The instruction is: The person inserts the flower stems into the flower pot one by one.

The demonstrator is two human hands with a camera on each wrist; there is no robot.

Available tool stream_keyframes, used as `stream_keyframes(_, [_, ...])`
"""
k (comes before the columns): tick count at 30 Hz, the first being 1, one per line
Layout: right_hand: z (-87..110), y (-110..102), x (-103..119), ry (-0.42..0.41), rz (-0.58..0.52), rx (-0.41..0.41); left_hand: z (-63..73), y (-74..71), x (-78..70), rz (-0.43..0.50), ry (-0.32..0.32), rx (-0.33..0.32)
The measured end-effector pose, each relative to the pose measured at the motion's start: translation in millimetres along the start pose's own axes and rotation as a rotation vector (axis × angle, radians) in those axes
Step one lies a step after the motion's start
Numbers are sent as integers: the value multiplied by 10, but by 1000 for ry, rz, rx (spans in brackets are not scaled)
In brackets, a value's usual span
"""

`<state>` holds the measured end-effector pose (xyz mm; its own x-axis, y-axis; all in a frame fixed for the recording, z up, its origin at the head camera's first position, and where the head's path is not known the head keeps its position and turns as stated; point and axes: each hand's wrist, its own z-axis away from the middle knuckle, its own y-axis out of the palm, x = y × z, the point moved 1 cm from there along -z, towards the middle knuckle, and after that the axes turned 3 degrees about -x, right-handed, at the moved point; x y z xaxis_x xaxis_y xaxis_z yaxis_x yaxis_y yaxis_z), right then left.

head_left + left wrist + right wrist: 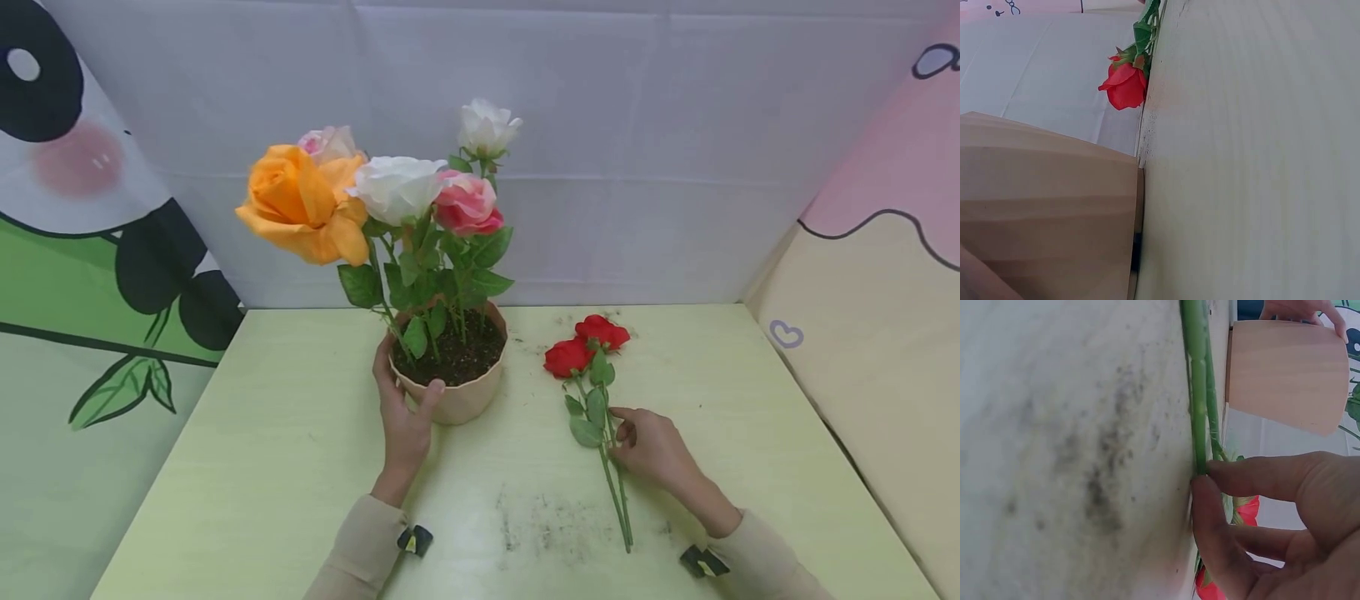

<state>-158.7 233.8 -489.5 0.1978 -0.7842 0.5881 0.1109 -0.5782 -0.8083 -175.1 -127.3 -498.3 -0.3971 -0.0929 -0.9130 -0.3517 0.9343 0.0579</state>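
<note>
My left hand grips the left side of a beige flower pot, thumb at its front rim. Dark soil fills the pot, and several artificial roses stand in it: a big orange one, white ones and pink ones. To the right of the pot, two long-stemmed red roses lie side by side on the table, blooms toward the back. My right hand pinches a green stem of these roses between thumb and finger, close over the tabletop.
The pale yellow-green table carries scattered soil crumbs near the front and around the red blooms. Behind it hangs a light cloth. Painted panels flank the table, with a panda at left.
</note>
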Motion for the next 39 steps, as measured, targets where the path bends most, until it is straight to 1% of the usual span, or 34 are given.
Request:
stream_keyframes(4, [16, 17, -11, 24, -2, 9, 3, 6, 1, -2, -1, -4])
stream_keyframes(16, [21, 22, -51, 46, -31, 3, -2, 4, -6, 3, 1, -9])
stream_keyframes(23, [60, -64, -22, 96, -46, -26, -3, 5, -17, 2, -1, -7])
stream_keyframes(26, [78, -160, -5, 99, -63, -57, 0, 7, -19, -5, -2, -12])
stream_keyframes(32, [68, -393, 53, 89, -99, -137, -7, 8, 7, 6, 24, -3])
stream_keyframes(36, [42, -529, 159, 56, -141, -232, -4, 9, 15, 5, 27, -2])
stream_keyframes(39, [0, -594, 263, 16, -165, -310, -4, 9, 14, 0, 24, -5])
